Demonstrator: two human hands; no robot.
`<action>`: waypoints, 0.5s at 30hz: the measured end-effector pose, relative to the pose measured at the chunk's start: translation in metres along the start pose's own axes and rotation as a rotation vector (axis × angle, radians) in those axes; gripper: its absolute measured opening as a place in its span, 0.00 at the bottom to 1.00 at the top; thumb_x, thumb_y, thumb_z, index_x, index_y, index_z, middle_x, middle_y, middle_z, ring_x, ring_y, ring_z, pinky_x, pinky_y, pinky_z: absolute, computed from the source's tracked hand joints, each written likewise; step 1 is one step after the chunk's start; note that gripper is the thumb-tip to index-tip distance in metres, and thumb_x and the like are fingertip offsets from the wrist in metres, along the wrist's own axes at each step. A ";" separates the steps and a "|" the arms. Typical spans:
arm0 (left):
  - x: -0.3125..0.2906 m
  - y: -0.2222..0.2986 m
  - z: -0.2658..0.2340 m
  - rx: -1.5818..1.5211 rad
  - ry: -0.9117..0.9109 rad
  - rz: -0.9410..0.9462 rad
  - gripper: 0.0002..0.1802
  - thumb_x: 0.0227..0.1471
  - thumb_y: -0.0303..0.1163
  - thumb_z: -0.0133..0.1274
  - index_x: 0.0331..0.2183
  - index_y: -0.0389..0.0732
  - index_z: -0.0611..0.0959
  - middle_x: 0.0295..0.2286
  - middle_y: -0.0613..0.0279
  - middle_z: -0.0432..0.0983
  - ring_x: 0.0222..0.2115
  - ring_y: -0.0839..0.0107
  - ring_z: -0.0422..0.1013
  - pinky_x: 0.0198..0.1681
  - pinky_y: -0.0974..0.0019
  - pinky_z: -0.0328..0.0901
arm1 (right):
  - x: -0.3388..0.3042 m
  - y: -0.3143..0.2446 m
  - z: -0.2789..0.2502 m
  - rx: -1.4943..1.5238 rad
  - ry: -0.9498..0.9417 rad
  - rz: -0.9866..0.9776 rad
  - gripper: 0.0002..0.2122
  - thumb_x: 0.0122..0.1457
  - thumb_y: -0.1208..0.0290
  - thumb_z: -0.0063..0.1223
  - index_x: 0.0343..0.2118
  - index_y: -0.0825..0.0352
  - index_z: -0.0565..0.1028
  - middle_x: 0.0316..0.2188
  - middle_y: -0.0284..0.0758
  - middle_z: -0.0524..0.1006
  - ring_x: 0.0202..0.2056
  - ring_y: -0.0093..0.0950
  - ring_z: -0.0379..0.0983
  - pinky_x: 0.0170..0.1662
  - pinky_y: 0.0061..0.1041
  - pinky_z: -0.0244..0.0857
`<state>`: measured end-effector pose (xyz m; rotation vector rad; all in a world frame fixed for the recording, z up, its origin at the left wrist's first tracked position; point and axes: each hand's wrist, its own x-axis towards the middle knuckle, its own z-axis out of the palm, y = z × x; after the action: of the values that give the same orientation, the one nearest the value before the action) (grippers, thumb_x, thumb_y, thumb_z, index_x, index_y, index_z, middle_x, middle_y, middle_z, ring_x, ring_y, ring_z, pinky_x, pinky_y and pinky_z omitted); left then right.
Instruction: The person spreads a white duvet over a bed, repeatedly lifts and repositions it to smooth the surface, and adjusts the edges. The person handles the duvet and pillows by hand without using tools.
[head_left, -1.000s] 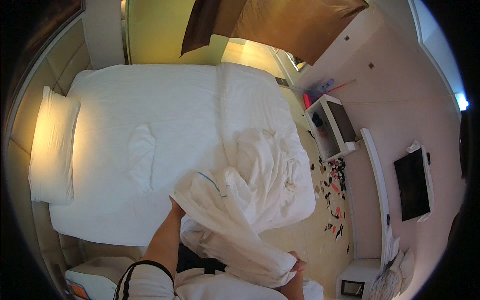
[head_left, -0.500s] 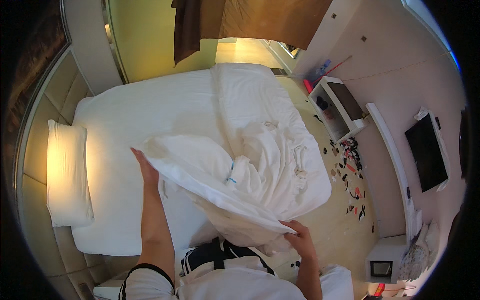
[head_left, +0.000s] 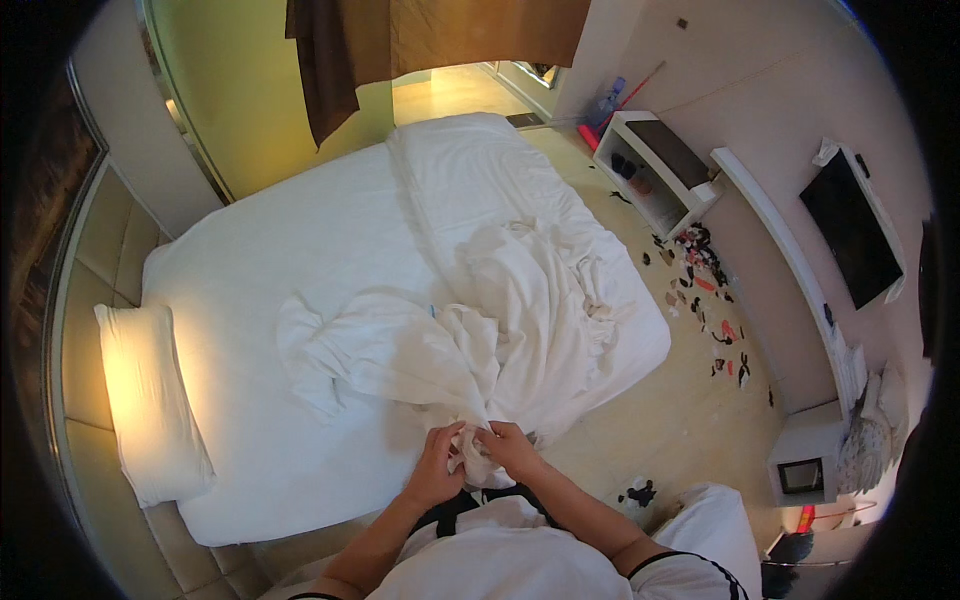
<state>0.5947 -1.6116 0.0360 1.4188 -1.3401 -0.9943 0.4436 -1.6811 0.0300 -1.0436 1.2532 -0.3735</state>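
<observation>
A crumpled white sheet (head_left: 530, 300) lies spread over the middle and right of the bed, one end gathered at its near edge. My left hand (head_left: 435, 470) grips that bunched end from the left. Close against it, my right hand (head_left: 512, 450) has its fingers closed on the same cloth. A small ball of fabric shows between the two hands. Under the sheet is the bed (head_left: 270, 250), covered in smooth white linen. A white pillow (head_left: 152, 400) rests at the headboard on the left.
Scattered small dark and red items (head_left: 705, 270) lie on the floor right of the bed. Beyond them stands a white open cabinet (head_left: 650, 170). A dark screen (head_left: 850, 230) hangs on the right wall. A white bundle (head_left: 710, 525) is beside me at the lower right.
My hands, wide apart before with the sheet stretched between them, have come together at the bed's near edge. The lifted part of the sheet has dropped onto the bed.
</observation>
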 end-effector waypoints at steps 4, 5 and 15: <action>-0.001 0.026 -0.030 0.518 -0.102 0.445 0.21 0.31 0.20 0.52 0.36 0.40 0.76 0.41 0.54 0.69 0.42 0.55 0.64 0.47 0.56 0.59 | -0.001 -0.009 0.007 0.110 -0.062 -0.055 0.12 0.55 0.67 0.50 0.25 0.74 0.73 0.18 0.29 0.68 0.22 0.17 0.60 0.24 0.23 0.57; -0.002 0.026 -0.033 0.490 -0.105 0.458 0.20 0.31 0.20 0.52 0.34 0.40 0.76 0.40 0.54 0.69 0.40 0.55 0.65 0.45 0.56 0.60 | -0.002 -0.012 0.008 0.117 -0.083 -0.055 0.13 0.54 0.66 0.50 0.21 0.74 0.71 0.15 0.28 0.66 0.21 0.17 0.58 0.23 0.24 0.55; -0.037 0.034 -0.089 0.149 0.085 -0.208 0.16 0.32 0.22 0.58 0.31 0.34 0.77 0.27 0.56 0.76 0.29 0.69 0.72 0.35 0.68 0.67 | -0.008 -0.050 -0.029 -0.392 0.428 -0.692 0.10 0.51 0.70 0.56 0.23 0.72 0.70 0.22 0.47 0.69 0.25 0.42 0.67 0.29 0.34 0.61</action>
<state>0.6685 -1.5662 0.0904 1.7213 -1.2442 -0.9712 0.4297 -1.7132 0.0765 -1.8059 1.3379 -0.9440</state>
